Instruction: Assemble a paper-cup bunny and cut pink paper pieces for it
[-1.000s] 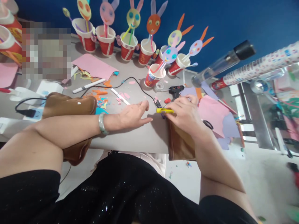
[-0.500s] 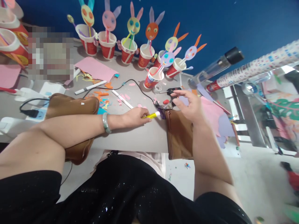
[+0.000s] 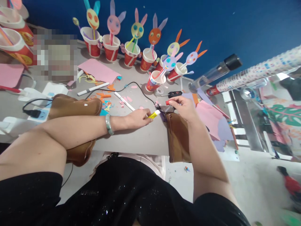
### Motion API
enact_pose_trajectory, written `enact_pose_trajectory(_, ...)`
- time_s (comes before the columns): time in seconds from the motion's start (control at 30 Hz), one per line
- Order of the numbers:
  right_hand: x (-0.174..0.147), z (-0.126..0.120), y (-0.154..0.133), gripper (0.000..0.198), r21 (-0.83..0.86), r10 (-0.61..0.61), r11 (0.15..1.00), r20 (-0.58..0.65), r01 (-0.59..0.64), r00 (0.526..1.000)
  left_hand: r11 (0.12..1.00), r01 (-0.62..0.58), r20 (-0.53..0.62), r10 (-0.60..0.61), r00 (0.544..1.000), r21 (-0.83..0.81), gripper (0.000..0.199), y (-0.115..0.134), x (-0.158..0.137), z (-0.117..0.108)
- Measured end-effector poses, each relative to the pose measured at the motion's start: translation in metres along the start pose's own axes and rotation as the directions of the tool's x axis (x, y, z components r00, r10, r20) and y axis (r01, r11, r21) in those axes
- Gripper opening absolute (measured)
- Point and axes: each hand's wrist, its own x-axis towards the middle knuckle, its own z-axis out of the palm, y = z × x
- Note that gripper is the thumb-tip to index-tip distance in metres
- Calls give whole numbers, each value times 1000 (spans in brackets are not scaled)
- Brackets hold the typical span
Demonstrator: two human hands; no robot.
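My left hand (image 3: 139,118) is closed round a yellow glue stick (image 3: 154,114), its white end bare and pointing up to the right. Between the fingertips of my right hand (image 3: 184,108) is a small red cap (image 3: 167,102), a little apart from the glue stick's tip. Behind my hands stands a red paper cup (image 3: 152,85) with a lilac rabbit face (image 3: 169,64) on straws. Just below that cup lies a small roll of clear tape (image 3: 159,91).
More rabbit cups (image 3: 131,59) line the blue wall. Paper scraps, white markers (image 3: 124,101) and a black cord cover the table's middle. Brown pouches (image 3: 75,105) lie under my left forearm and beside my right wrist (image 3: 177,138). Coloured paper sheets (image 3: 208,117) lie at the right.
My right hand has moved left and taken the red cap from the table between its fingertips. My left hand keeps the glue stick, now tilted up slightly more.
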Motion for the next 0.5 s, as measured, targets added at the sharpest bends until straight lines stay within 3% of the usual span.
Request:
enact_pose_trajectory(0.07, -10, 0, -10, 37, 215, 50, 974, 87, -67, 995, 1000, -6, 9, 6, 1000, 4, 14, -1, 0, 0)
enact_pose_trajectory(0.13, -18, 4, -17, 39, 298, 65, 948, 162, -112, 985, 1000, -15, 10, 15, 1000, 9, 13, -2, -1, 0)
enact_pose_trajectory(0.5, -29, 19, -25, 37, 319, 58, 939, 217, -127, 974, 1000, -12, 33, 12, 999, -18, 12, -6, 2, 2)
